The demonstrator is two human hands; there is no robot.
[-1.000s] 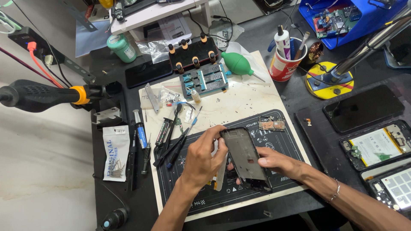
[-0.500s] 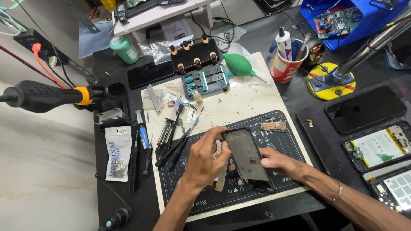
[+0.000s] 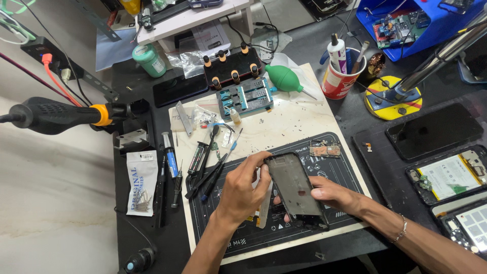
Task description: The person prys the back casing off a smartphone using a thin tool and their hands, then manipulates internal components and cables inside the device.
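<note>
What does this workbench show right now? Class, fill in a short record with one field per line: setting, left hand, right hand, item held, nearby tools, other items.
Setting: cluttered repair bench with a dark work mat
Left hand: left hand grips the upper left edge of the phone frame
Right hand: right hand supports the frame's right side
Item held: dark phone frame, tilted above the mat
Nearby tools: tweezers and screwdrivers left of the hands
Other items: green air blower, red cup, small circuit board
</note>
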